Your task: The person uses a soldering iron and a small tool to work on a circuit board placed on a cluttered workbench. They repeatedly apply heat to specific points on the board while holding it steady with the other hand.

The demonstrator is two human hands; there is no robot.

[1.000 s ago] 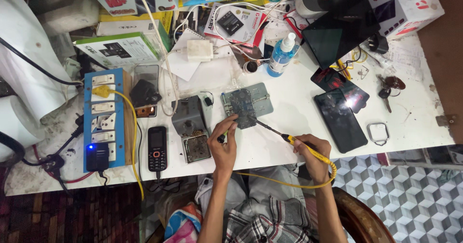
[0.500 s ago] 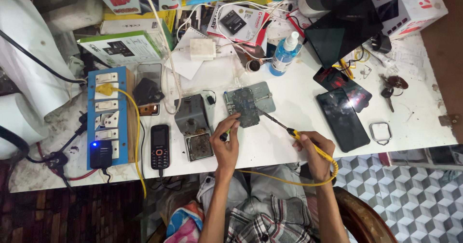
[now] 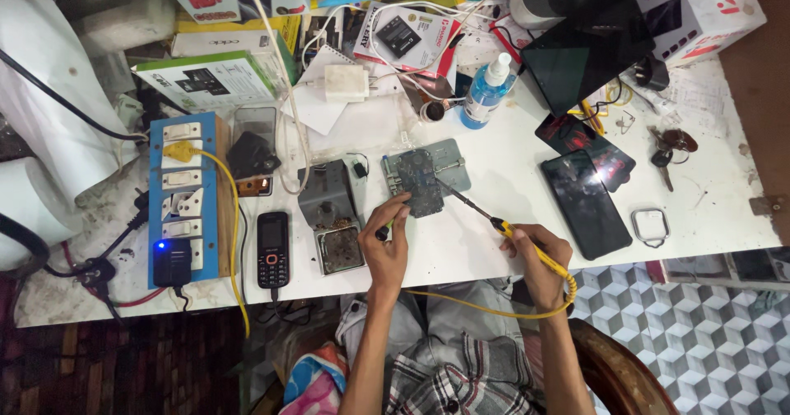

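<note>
Right hand [image 3: 533,250] gripping yellow soldering iron [image 3: 494,221], tip touching circuit board [image 3: 420,182]; left hand [image 3: 385,246] pinching small tool beside it; board looking thin, fragile, handling by edges

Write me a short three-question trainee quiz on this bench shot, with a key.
1. True or false: the right hand holds a yellow-handled soldering iron whose tip points at the circuit board.
2. What lies just left of the grey solder stand?
A. a spray bottle
B. a black keypad phone
C. a bunch of keys
3. Fill in: the left hand sits at the board's lower ____ corner.

Key
1. True.
2. B. The blue spray bottle stands at the back, and the keys lie far right.
3. Left.
</note>
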